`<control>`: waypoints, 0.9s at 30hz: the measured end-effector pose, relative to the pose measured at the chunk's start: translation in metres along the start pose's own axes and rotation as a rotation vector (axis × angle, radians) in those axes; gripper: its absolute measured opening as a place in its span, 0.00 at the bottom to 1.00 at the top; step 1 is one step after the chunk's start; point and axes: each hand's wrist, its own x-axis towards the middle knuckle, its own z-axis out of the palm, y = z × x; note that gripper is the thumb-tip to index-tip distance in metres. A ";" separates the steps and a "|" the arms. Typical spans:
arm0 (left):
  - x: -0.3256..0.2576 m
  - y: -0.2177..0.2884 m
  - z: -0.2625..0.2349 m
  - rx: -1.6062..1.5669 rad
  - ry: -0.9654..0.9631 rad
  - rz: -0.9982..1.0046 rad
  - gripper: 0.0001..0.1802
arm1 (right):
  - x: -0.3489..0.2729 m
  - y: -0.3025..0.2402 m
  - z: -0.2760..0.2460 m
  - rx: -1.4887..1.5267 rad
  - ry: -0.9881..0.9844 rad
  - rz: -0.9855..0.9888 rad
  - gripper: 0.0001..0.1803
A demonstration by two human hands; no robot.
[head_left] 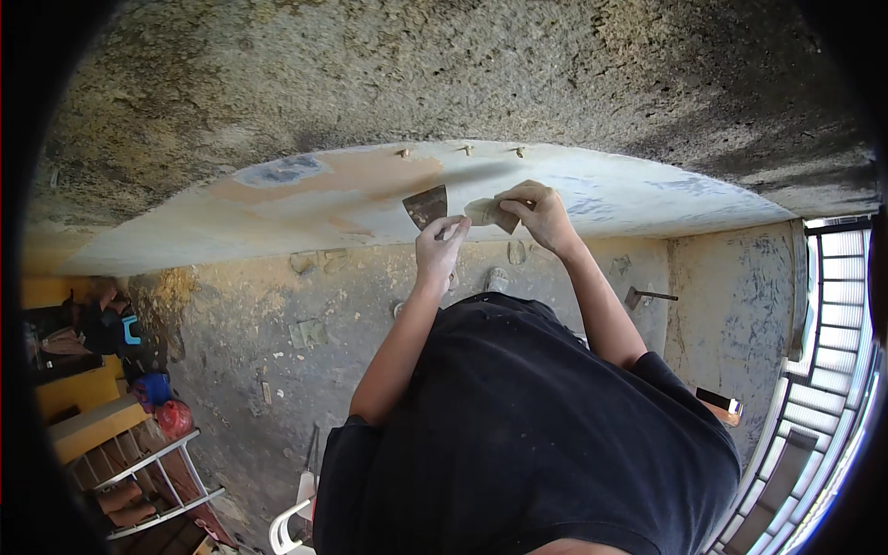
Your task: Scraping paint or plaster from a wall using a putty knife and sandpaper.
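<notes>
My left hand (440,248) is closed in front of the wall, gripping a putty knife. Its wide, dark, stained blade (425,206) points up and away, while the handle is hidden in my fingers. The thumb and forefinger of that hand reach the near end of a small piece of sandpaper (480,211), greyish green and bent, with a brown part at its right. My right hand (544,218) pinches the sandpaper's other end. Both hands are close together at chest height.
Ahead is a wall (592,190) with patchy white and peach paint and small brass-coloured fittings (467,150). A metal ladder (171,481), a red bag (174,419) and a white chair (287,527) stand at left. A long-handled tool (650,296) and barred window (837,342) are at right.
</notes>
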 end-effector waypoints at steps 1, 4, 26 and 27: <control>-0.001 0.000 0.004 -0.011 0.018 0.022 0.22 | 0.002 0.001 -0.005 -0.016 -0.016 0.013 0.10; -0.014 0.009 0.015 -0.052 -0.011 0.045 0.23 | -0.001 -0.001 -0.012 0.026 0.075 0.053 0.10; 0.006 0.024 0.047 -0.346 -0.045 -0.281 0.23 | 0.020 -0.004 -0.001 -0.089 0.513 -0.213 0.06; 0.008 0.022 0.049 -0.392 -0.091 -0.307 0.21 | 0.020 -0.004 0.000 -0.165 0.542 -0.266 0.07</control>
